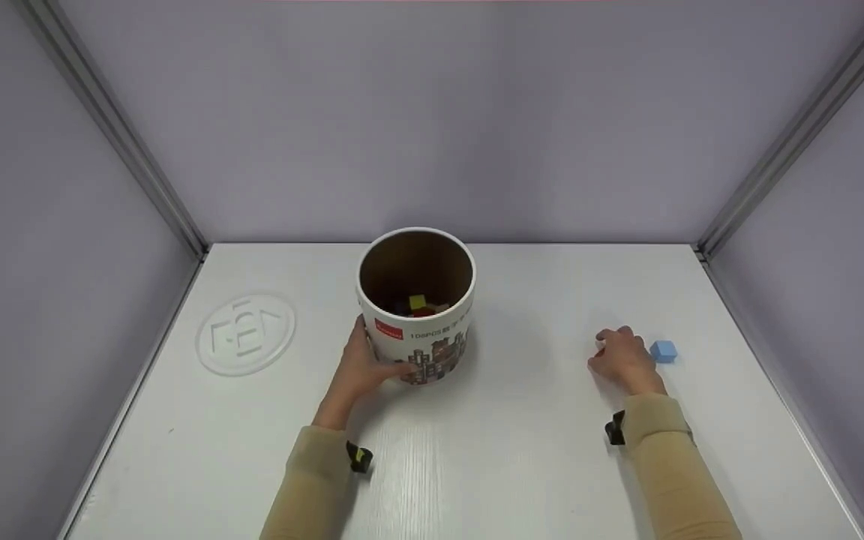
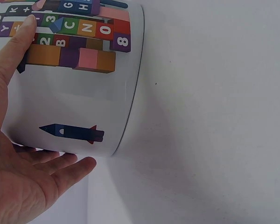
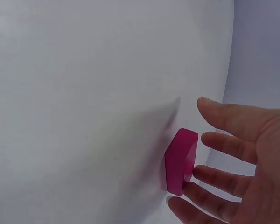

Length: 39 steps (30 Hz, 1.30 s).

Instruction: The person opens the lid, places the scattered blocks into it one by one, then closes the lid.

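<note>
A white round bucket (image 1: 418, 337) printed with letter blocks stands on the table, with a yellow block (image 1: 417, 301) and other blocks inside. My left hand (image 1: 361, 367) grips its near left side, thumb across the print and fingers around the wall. The left wrist view shows that thumb lying on the bucket (image 2: 74, 98). At the right, my right hand (image 1: 623, 360) is beside a small magenta block (image 3: 179, 163), its thumb apart from it and its fingers loosely bent. Whether those fingertips touch the block I cannot tell. Just right of this hand lies a blue cube (image 1: 663, 352).
A clear round disc (image 1: 246, 334) with raised shapes lies flat at the left of the white table (image 1: 522, 450). Grey panels (image 1: 432, 120) enclose the back and both sides. The bucket stands near the back edge.
</note>
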### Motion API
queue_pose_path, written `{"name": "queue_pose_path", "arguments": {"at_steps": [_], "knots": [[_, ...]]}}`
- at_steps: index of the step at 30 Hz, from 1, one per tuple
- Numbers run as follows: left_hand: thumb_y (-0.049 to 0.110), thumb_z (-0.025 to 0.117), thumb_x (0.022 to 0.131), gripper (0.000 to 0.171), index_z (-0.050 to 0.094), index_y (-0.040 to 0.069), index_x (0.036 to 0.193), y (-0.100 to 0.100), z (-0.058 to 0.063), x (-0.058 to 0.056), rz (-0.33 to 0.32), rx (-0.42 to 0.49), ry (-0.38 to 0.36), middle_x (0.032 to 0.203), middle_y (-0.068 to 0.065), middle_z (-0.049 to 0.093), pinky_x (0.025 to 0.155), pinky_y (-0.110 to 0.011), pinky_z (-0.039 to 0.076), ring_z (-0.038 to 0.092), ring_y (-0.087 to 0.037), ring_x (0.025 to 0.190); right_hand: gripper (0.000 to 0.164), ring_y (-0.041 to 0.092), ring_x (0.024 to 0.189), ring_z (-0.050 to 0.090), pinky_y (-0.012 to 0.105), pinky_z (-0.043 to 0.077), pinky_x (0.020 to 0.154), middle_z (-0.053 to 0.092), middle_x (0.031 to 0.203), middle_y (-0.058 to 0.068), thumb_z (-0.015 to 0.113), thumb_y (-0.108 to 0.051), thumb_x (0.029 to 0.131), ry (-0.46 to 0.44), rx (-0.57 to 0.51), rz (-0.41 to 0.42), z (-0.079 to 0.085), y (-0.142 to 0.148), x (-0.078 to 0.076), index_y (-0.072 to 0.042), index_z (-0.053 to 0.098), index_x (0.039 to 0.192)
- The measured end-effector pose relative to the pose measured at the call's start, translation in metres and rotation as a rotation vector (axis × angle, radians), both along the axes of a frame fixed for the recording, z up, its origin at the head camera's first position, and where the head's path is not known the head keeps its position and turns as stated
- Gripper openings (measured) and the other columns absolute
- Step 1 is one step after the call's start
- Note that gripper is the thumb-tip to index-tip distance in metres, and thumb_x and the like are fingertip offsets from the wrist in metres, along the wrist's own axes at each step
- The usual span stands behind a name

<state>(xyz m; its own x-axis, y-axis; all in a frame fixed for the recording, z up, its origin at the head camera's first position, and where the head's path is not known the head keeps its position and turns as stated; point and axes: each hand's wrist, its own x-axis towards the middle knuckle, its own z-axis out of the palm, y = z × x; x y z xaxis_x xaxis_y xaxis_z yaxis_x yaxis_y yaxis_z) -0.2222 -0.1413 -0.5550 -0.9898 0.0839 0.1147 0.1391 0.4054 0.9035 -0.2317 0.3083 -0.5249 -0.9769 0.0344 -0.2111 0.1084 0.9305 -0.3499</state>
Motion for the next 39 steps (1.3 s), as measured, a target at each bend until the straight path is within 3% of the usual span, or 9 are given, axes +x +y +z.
{"name": "queue_pose_path", "arguments": {"at_steps": [7, 12, 17, 28, 39], "knots": [[0.040, 0.097, 0.056, 0.127, 0.021, 0.014, 0.154, 0.001, 0.001, 0.001, 0.006, 0.014, -0.018, 0.144, 0.000, 0.044, 0.116, -0.043, 0.028, 0.040, -0.020, 0.134, 0.056, 0.053, 0.113, 0.041, 0.065, 0.045, 0.090, 0.036, 0.135, 0.037, 0.063, -0.011, 0.087, -0.064, -0.009, -0.015, -0.004, 0.005, -0.002, 0.004, 0.047, 0.139], [0.042, 0.097, 0.055, 0.128, 0.020, 0.016, 0.154, 0.001, 0.000, 0.001, 0.014, 0.002, -0.034, 0.144, 0.002, 0.043, 0.117, -0.041, 0.026, 0.038, -0.018, 0.135, 0.052, 0.047, 0.103, 0.052, 0.060, 0.049, 0.087, 0.049, 0.121, 0.033, 0.066, -0.002, 0.085, -0.072, -0.005, 0.018, -0.005, 0.006, -0.006, 0.005, 0.053, 0.134], [0.041, 0.097, 0.054, 0.128, 0.021, 0.015, 0.154, 0.001, 0.000, 0.000, 0.014, 0.011, -0.021, 0.143, 0.001, 0.044, 0.116, -0.042, 0.026, 0.039, -0.019, 0.134, 0.047, 0.043, 0.098, 0.055, 0.058, 0.050, 0.083, 0.053, 0.113, 0.028, 0.068, 0.002, 0.080, -0.064, 0.027, 0.030, -0.004, 0.004, -0.009, 0.003, 0.059, 0.126], [0.042, 0.097, 0.053, 0.127, 0.023, 0.016, 0.153, 0.001, 0.000, -0.001, 0.019, 0.002, -0.023, 0.144, -0.002, 0.044, 0.116, -0.043, 0.027, 0.039, -0.020, 0.135, 0.046, 0.041, 0.103, 0.055, 0.058, 0.049, 0.087, 0.057, 0.115, 0.026, 0.073, -0.013, 0.082, -0.048, 0.010, 0.041, 0.003, -0.005, -0.013, 0.005, 0.060, 0.122], [0.039, 0.097, 0.056, 0.124, 0.023, 0.015, 0.152, 0.001, 0.000, 0.000, 0.007, -0.001, 0.004, 0.142, 0.000, 0.045, 0.114, -0.040, 0.030, 0.042, -0.018, 0.132, 0.051, 0.038, 0.107, 0.055, 0.053, 0.050, 0.090, 0.057, 0.120, 0.024, 0.075, -0.026, 0.087, 0.071, -0.173, 0.097, 0.034, -0.031, -0.015, 0.001, 0.060, 0.127]]}}
